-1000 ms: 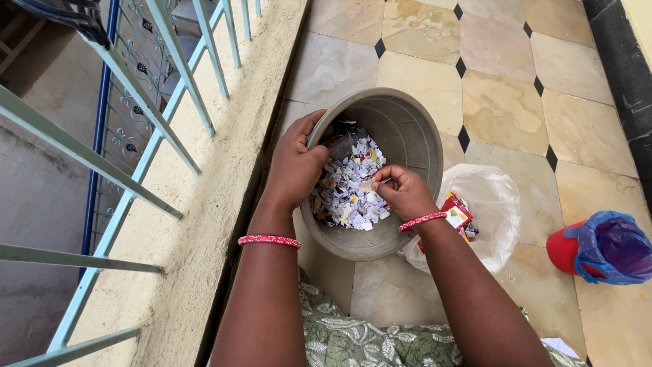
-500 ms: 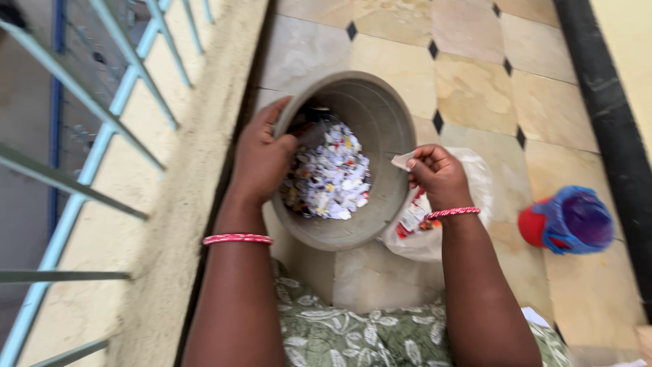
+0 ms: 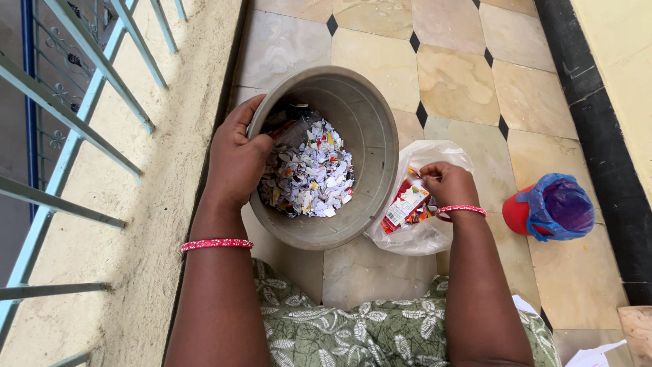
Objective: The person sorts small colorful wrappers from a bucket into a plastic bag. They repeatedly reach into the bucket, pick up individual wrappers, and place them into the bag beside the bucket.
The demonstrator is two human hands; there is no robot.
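A grey round bucket point(image 3: 370, 129) lies tilted on the tiled floor, holding a heap of torn paper and wrapper scraps point(image 3: 309, 177). My left hand point(image 3: 234, 160) grips the bucket's left rim, thumb inside. To the bucket's right sits a clear plastic bag point(image 3: 424, 234) with red and white wrappers point(image 3: 405, 206) in it. My right hand point(image 3: 448, 183) is over the bag's mouth, fingertips pinched together at its rim; whether it holds a scrap or the bag film is unclear. Both wrists wear pink beaded bangles.
A red bin lined with a blue bag point(image 3: 553, 207) stands to the right. A concrete ledge point(image 3: 156, 177) with a blue metal railing point(image 3: 75, 129) runs along the left. A black skirting point(image 3: 598, 115) borders the right wall. White papers point(image 3: 594, 353) lie at bottom right.
My right hand has left the scraps inside the bucket and moved right to the plastic bag. My left hand has stayed on the bucket's rim.
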